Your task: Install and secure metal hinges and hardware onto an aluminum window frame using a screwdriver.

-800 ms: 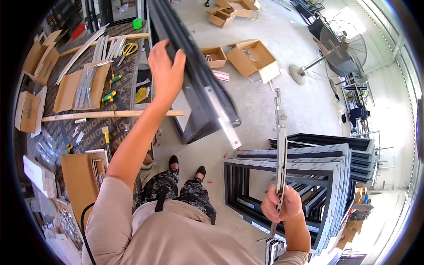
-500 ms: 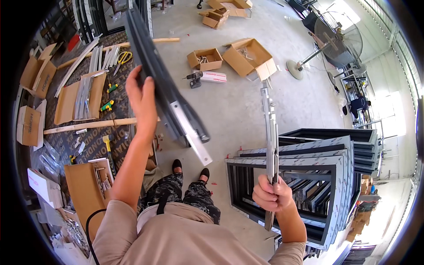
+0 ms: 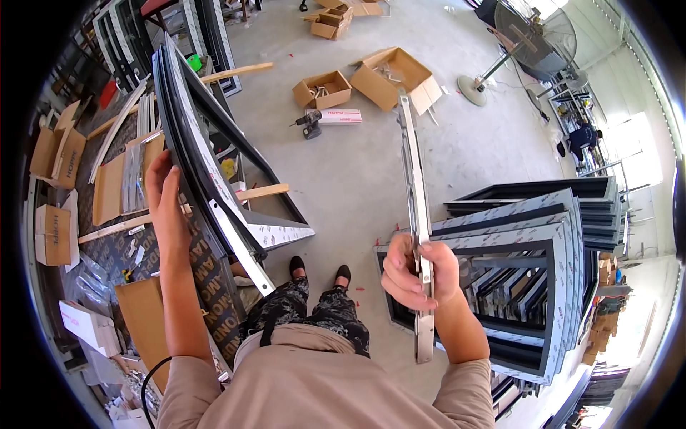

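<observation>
My left hand (image 3: 163, 196) grips the edge of a dark window frame (image 3: 207, 164) wrapped in white protective film, held tilted up over the workbench. My right hand (image 3: 418, 272) is shut on a long thin grey metal strip (image 3: 413, 179) that stands nearly upright, its top reaching toward the cardboard boxes on the floor. My feet in dark shoes (image 3: 318, 268) stand on the concrete between the two hands.
A stack of dark frames (image 3: 543, 257) leans at my right. A workbench (image 3: 107, 207) with wooden battens, tools and cardboard lies at my left. Open cardboard boxes (image 3: 389, 75), a cordless drill (image 3: 309, 125) and a pedestal fan (image 3: 529, 36) are on the floor ahead.
The window frame in my left hand has swung down and toward me, now showing its open rectangle. My right hand has lifted the metal strip higher and closer to the centre.
</observation>
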Demonstrator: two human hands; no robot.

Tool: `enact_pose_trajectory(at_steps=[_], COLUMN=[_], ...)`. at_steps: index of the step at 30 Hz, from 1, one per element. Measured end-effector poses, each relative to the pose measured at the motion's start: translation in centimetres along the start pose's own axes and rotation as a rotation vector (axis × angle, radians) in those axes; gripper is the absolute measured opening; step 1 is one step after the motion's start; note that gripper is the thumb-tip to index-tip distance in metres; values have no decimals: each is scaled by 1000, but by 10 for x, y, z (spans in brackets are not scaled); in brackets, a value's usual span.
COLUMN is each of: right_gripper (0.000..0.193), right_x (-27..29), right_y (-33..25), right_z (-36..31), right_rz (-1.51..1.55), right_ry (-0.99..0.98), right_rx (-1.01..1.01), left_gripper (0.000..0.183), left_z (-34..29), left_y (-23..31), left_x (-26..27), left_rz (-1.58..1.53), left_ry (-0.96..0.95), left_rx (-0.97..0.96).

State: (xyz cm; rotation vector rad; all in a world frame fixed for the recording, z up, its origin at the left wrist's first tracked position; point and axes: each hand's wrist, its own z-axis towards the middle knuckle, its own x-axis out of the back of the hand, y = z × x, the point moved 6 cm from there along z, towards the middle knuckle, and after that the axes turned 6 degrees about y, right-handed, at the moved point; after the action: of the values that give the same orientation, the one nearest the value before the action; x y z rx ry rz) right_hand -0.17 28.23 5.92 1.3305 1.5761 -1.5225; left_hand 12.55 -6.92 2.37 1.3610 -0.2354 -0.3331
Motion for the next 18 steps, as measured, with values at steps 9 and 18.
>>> enact_pose_trajectory(at_steps=[9, 18], right_gripper=[42, 40], right_x=[7, 8], right_y=[-21, -42], right_z=[26, 25], right_rz=[-191, -205], right_ry=[100, 116], right_rx=[191, 408], left_gripper=[36, 39], left_z=[-80, -199], left_y=[136, 84], left_x=[-27, -122], left_rz=[-235, 149], left_ry=[-215, -1399], left_rx=[-425, 128])
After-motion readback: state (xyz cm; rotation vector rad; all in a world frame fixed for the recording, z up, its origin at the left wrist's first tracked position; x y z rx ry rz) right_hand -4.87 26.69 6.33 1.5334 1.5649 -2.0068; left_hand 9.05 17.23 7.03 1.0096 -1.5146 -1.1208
